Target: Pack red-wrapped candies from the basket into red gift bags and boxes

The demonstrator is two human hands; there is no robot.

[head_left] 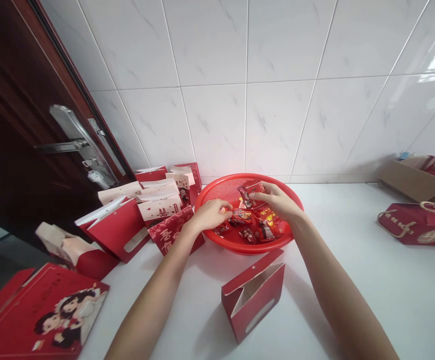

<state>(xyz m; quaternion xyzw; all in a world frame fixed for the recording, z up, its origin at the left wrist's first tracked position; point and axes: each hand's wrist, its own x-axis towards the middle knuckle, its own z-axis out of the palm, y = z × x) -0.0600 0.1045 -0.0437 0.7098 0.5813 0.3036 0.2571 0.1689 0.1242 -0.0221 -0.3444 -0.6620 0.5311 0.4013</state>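
A red perforated plastic basket (236, 247) holds several small wrapped snack packets, and both my hands are inside its rim. My right hand (277, 201) is closed on a red wrapped snack packet (253, 193) above the others. At the basket's left side my left hand (211, 215) has its fingers bent and thumb apart, close to a red packet with colourful print (241, 216). A larger red packet with gold lettering (269, 220) lies below my right hand. In front of the basket stands a red paper box (257, 295) with its top open.
Several red and white gift boxes (117, 227) stand left of the basket. A large red box with a cartoon couple (40, 310) is at lower left. On the right are a cardboard box (416, 177) and a red box with a rope handle (416, 225). A tiled wall (217, 125) rises behind.
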